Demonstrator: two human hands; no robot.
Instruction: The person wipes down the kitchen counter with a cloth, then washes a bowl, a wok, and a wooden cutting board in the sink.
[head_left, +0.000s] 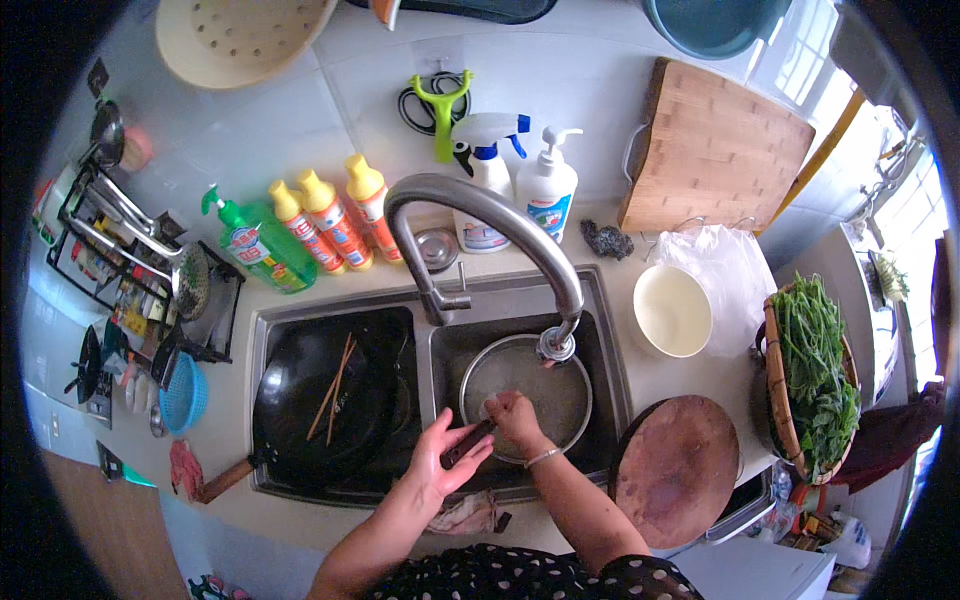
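Observation:
Both hands are over the right basin of a steel double sink (611, 360). My left hand (448, 452) is palm up with its fingers spread, a dark handle (466, 444) lying across them; whether it grips the handle is unclear. My right hand (516, 420) is closed around the other end of the dark-handled utensil, whose working end is hidden. Below them in the basin sits a round metal-rimmed bowl (480, 360), under the gooseneck faucet (487, 187). In the left basin lies a black wok (300, 375) with a pair of wooden chopsticks (340, 386) in it.
To the right are a cream bowl (672, 311), a round wooden chopping block (679, 472) and a basket of leafy greens (816, 375). Behind the sink stand a green pump bottle (266, 251), several yellow-capped bottles (330, 221), white bottles (546, 187) and a rectangular cutting board (716, 150).

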